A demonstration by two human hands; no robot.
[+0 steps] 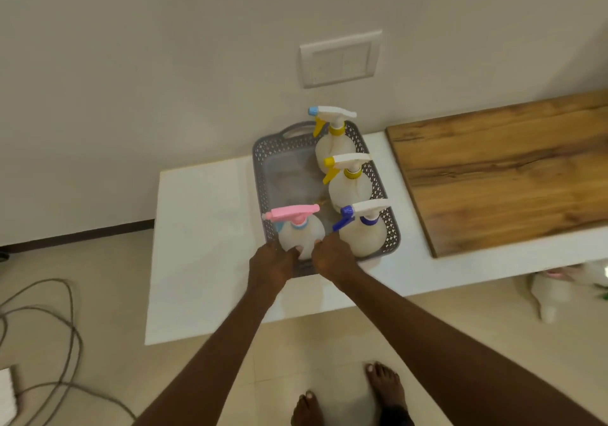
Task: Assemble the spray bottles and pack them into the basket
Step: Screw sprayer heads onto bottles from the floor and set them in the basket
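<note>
A grey perforated basket (263,175) stands on the white table (204,228). Along its right side stand three assembled white bottles: one with a yellow collar and blue nozzle tip (334,142), one with a yellow trigger (350,185), one with a blue trigger (362,231). At the basket's near left corner is a fourth bottle with a pink spray head (301,231). My left hand (271,264) and my right hand (330,256) grip this bottle's lower body from both sides, fingers curled round it.
A wooden board (500,169) lies on the table to the right of the basket. Grey cable (65,343) loops on the floor at left. White objects (559,287) sit under the table at right. My bare feet (385,389) are on the floor.
</note>
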